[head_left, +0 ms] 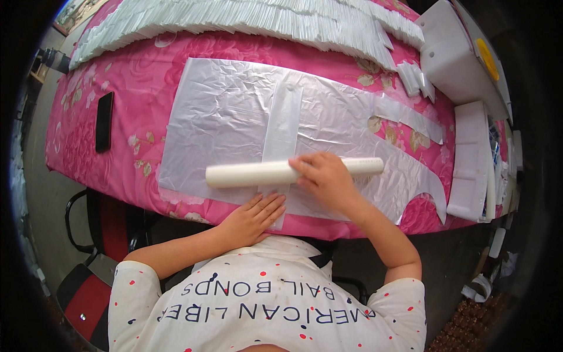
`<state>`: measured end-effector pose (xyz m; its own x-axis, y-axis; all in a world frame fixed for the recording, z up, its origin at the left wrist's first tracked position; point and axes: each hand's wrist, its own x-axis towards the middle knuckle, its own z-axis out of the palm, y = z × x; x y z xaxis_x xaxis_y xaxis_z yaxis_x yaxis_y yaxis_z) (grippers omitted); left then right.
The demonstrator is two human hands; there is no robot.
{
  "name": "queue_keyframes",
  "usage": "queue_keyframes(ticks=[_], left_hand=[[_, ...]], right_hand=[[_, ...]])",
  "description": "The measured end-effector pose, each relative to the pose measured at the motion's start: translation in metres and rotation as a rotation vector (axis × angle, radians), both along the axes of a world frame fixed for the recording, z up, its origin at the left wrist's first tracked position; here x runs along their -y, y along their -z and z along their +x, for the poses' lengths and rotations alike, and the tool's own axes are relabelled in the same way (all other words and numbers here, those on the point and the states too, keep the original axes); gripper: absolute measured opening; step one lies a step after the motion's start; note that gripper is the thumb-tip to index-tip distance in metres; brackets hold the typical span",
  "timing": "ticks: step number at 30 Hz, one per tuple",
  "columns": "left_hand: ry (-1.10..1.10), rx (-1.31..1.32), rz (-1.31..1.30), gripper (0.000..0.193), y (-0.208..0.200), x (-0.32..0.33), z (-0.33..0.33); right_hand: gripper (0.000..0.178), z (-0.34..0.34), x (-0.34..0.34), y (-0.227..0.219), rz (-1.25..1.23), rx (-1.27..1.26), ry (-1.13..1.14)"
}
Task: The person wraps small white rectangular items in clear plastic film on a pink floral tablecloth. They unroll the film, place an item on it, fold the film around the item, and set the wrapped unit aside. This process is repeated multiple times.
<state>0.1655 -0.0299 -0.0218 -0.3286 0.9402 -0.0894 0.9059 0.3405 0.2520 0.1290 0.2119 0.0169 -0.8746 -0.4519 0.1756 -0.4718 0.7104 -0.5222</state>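
A white tube [246,174] lies crosswise over a folded strip of clear plastic [282,123] on a large clear plastic sheet [223,117]. My right hand [324,179] rests on top of the tube with fingers curled over it, near its right half. Flat on the near end of the plastic strip lies my left hand [253,217], fingers together, at the table's front edge just below the tube.
The table has a pink flowered cloth [129,82]. A long row of stacked folded plastic pieces [234,17] runs along the back. A black phone [104,121] lies at the left. White foam boxes [469,158] stand at the right. A red-seated chair [88,293] is below left.
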Motion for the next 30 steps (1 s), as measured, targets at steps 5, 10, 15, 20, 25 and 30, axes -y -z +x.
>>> queue_keyframes(ticks=[5, 10, 15, 20, 25, 30], left_hand=[[0.040, 0.066, 0.070, 0.070, -0.006, 0.004, -0.007], [0.080, 0.127, 0.333, 0.056, -0.005, 0.019, -0.026], [0.153, 0.055, 0.436, 0.033, -0.004, 0.020, -0.037], [0.098, 0.140, 0.619, 0.020, -0.008, 0.018, -0.042], [0.084, 0.328, 0.705, 0.024, -0.011, 0.017, -0.056], [0.051, 0.576, 0.641, 0.067, -0.013, 0.017, -0.072]], right_hand=[[0.039, -0.082, -0.015, 0.017, 0.006, -0.131, 0.086], [0.041, -0.138, -0.023, 0.012, 0.062, -0.151, 0.166], [0.047, -0.100, -0.010, 0.014, 0.023, -0.225, -0.012], [0.047, -0.013, 0.017, 0.008, -0.028, 0.057, -0.254], [0.044, 0.008, 0.024, 0.028, 0.003, -0.106, -0.086], [0.037, 0.011, 0.023, 0.037, -0.045, -0.154, -0.030]])
